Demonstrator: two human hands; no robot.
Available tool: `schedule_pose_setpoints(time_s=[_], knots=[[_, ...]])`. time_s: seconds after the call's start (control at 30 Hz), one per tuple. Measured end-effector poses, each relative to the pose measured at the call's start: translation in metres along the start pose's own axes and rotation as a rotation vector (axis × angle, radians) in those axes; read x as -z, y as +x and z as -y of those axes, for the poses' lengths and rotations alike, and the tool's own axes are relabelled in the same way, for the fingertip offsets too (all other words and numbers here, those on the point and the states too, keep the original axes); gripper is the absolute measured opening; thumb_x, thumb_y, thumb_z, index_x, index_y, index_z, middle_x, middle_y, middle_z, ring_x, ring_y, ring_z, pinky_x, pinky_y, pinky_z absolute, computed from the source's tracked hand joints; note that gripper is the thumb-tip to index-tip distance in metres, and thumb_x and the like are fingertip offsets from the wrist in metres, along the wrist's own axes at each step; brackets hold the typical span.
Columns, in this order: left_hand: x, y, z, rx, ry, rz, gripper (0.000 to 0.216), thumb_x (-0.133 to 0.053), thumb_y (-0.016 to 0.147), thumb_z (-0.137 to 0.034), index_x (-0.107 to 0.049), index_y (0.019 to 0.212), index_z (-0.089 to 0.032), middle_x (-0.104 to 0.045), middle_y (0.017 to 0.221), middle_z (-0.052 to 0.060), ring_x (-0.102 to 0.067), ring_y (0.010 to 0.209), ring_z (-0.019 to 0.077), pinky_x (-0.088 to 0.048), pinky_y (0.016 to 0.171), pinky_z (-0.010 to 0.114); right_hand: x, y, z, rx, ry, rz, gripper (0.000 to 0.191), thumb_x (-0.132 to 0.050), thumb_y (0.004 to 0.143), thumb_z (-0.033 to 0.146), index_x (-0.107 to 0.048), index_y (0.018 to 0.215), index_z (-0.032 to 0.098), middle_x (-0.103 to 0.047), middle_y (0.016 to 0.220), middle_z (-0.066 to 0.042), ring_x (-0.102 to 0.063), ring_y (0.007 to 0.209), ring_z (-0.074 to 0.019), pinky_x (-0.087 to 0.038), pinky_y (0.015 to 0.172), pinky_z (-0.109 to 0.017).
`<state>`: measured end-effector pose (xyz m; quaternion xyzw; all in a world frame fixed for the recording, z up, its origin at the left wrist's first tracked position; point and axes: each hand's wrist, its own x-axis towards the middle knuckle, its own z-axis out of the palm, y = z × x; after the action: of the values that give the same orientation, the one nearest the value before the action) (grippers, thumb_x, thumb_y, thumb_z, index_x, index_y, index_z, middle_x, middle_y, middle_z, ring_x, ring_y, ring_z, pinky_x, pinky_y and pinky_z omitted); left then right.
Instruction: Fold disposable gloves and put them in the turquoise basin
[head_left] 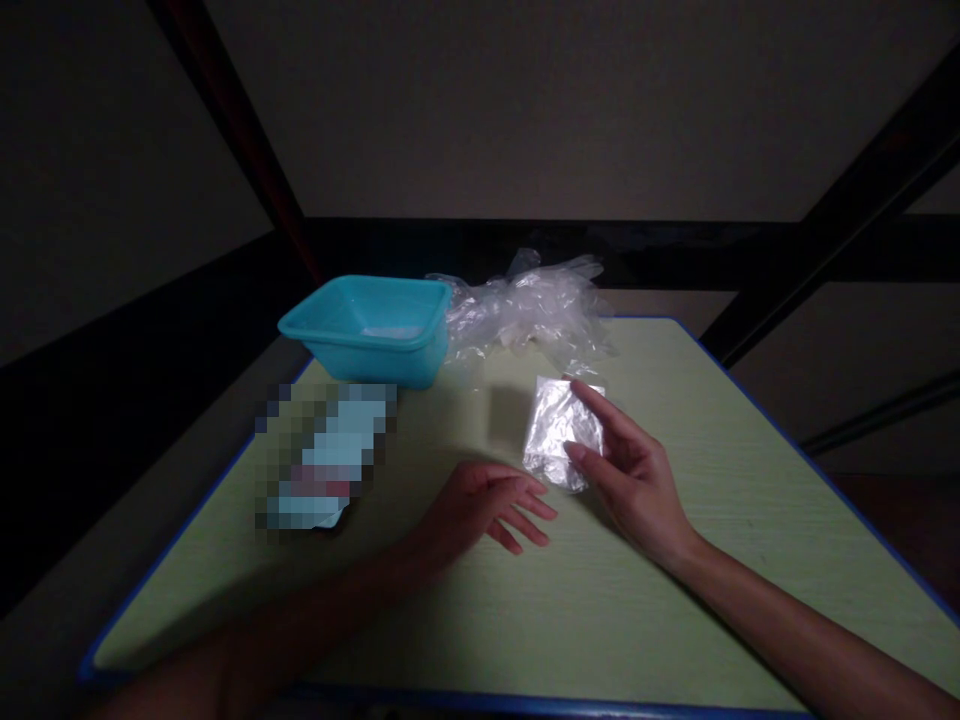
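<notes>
"Where's the packet (549,428)?"
"In the right hand (637,478), pinched between thumb and fingers, over the table (750,500)."
"And the left hand (487,500)?"
"Open, fingers slightly spread, just beside the packet's lower edge. I can't tell if they touch."
"What's behind?"
"Crumpled clear plastic (555,300) at the far edge, with the blue tub (375,358) left of it."

Dim indoor room, exact kind unclear, plain wall (525,120) behind a blue-edged table (720,490), turquoise basin (375,357)
</notes>
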<state>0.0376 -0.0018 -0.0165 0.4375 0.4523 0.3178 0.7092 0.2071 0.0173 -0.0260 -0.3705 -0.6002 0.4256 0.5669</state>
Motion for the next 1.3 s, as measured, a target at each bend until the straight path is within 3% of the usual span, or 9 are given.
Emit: schedule_pose_setpoints(time_s=[0.17, 0.27, 0.47, 0.7, 0.83, 1.0, 1.3], knots=[[-0.001, -0.001, -0.002, -0.176, 0.000, -0.196, 0.018, -0.060, 0.060, -0.028, -0.056, 0.072, -0.015, -0.066, 0.058, -0.002, -0.059, 0.040, 0.0095, -0.041, 0.039, 0.016, 0.000, 0.000, 0.003, -0.004, -0.016, 0.001, 0.049, -0.062, 0.078, 0.017, -0.055, 0.122, 0.037, -0.055, 0.130, 0.005, -0.048, 0.121, -0.0191, -0.046, 0.094, -0.035], [-0.002, -0.001, -0.002, -0.233, 0.030, -0.252, 0.018, -0.061, 0.058, -0.026, -0.053, 0.070, -0.015, -0.063, 0.051, -0.005, -0.056, 0.035, 0.0081, -0.040, 0.037, 0.016, -0.002, -0.002, 0.005, -0.024, -0.013, 0.026, 0.049, -0.061, 0.079, 0.017, -0.055, 0.124, 0.036, -0.055, 0.130, 0.004, -0.052, 0.115, -0.0195, -0.050, 0.086, -0.033], [-0.004, 0.001, 0.002, -0.245, 0.074, -0.274, 0.019, -0.059, 0.064, -0.032, -0.049, 0.065, -0.016, -0.059, 0.047, -0.005, -0.052, 0.031, 0.0069, -0.038, 0.034, 0.015, -0.007, -0.008, 0.005, -0.058, 0.020, 0.100, 0.055, -0.060, 0.079, 0.015, -0.049, 0.128, 0.038, -0.052, 0.133, 0.005, -0.060, 0.095, -0.0149, -0.053, 0.071, -0.025], [-0.001, 0.003, 0.004, -0.261, 0.053, -0.285, 0.020, -0.058, 0.066, -0.034, -0.048, 0.069, -0.016, -0.059, 0.045, -0.006, -0.052, 0.030, 0.0072, -0.037, 0.032, 0.014, -0.010, -0.010, 0.001, -0.045, 0.023, 0.075, 0.060, -0.061, 0.079, 0.018, -0.044, 0.133, 0.035, -0.053, 0.132, 0.002, -0.057, 0.103, -0.0190, -0.053, 0.072, -0.028], [-0.001, 0.003, 0.004, -0.266, 0.039, -0.272, 0.022, -0.057, 0.067, -0.036, -0.047, 0.070, -0.017, -0.059, 0.045, -0.006, -0.052, 0.030, 0.0072, -0.037, 0.032, 0.013, -0.010, -0.010, 0.002, -0.059, 0.030, 0.063, 0.060, -0.062, 0.078, 0.019, -0.044, 0.132, 0.037, -0.049, 0.136, 0.004, -0.058, 0.098, -0.0178, -0.053, 0.070, -0.028], [-0.001, 0.002, 0.003, -0.268, 0.044, -0.268, 0.024, -0.056, 0.069, -0.039, -0.047, 0.070, -0.017, -0.059, 0.045, -0.005, -0.053, 0.030, 0.0073, -0.037, 0.033, 0.014, -0.010, -0.010, 0.003, -0.078, 0.047, 0.058, 0.060, -0.062, 0.078, 0.019, -0.044, 0.133, 0.035, -0.054, 0.131, 0.002, -0.059, 0.090, -0.0163, -0.053, 0.065, -0.026], [-0.001, 0.000, 0.004, -0.252, 0.065, -0.270, 0.026, -0.052, 0.070, -0.042, -0.049, 0.069, -0.017, -0.058, 0.045, -0.004, -0.052, 0.031, 0.0078, -0.036, 0.033, 0.015, -0.010, -0.010, 0.002, -0.074, 0.048, 0.010, 0.060, -0.064, 0.077, 0.020, -0.045, 0.132, 0.035, -0.045, 0.139, 0.003, -0.058, 0.094, -0.0169, -0.054, 0.067, -0.028]])
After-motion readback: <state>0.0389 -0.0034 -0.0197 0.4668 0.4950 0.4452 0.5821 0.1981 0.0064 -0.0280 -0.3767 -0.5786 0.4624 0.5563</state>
